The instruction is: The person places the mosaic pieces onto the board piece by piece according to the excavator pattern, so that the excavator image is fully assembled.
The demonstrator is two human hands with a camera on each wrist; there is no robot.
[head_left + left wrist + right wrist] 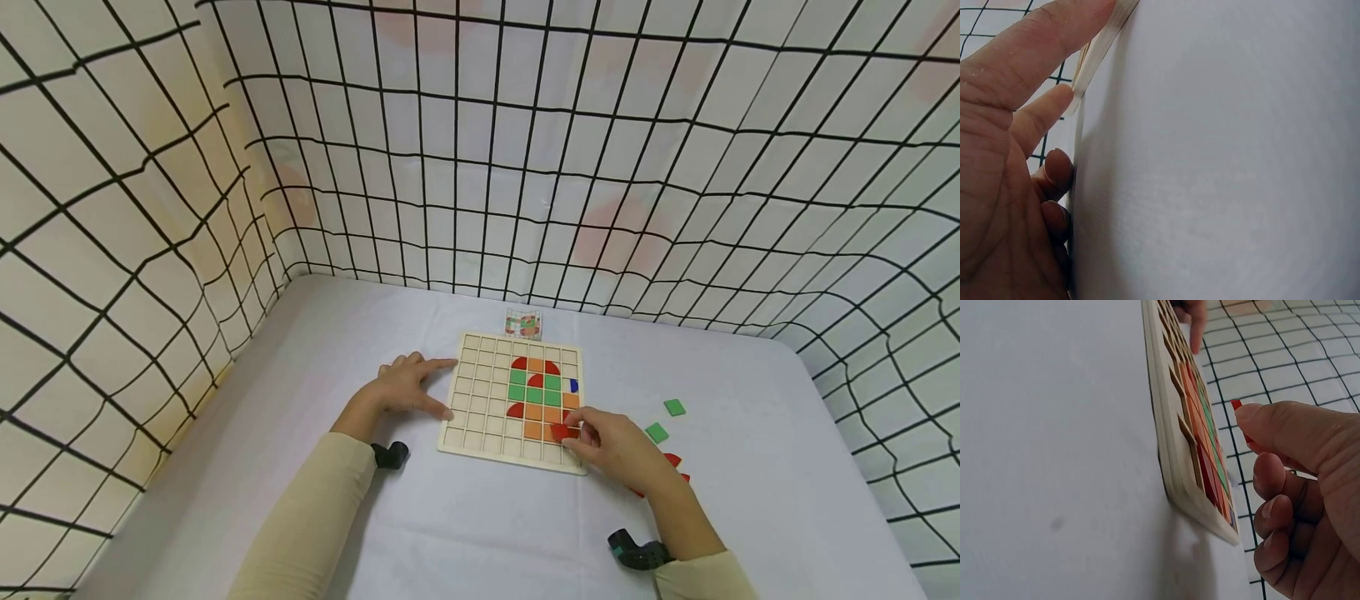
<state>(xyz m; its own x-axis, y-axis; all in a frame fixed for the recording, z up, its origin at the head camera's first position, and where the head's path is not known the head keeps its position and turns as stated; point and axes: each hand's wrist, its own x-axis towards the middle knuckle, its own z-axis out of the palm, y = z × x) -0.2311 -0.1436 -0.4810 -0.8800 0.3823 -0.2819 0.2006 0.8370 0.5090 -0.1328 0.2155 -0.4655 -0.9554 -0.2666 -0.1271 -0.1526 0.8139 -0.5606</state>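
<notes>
A square wooden grid board (476,386) lies on the white cloth, its right half partly filled with red, orange and green tiles and one blue-marked tile. Between thumb and index finger my right hand (618,450) pinches a small flat red tile (559,432), held over the lower right of the board. The right wrist view shows this red tile (1235,405) raised off the grid, with the other fingers curled in. My left hand (401,385) is at the board's left edge, thumb and index finger stretched apart against it.
A small pattern card (523,323) stands behind the board. To the right lie loose green tiles (674,407) and several red pieces (672,459), some partly hidden by my right hand and forearm. Black netting (480,158) over white walls encloses the table.
</notes>
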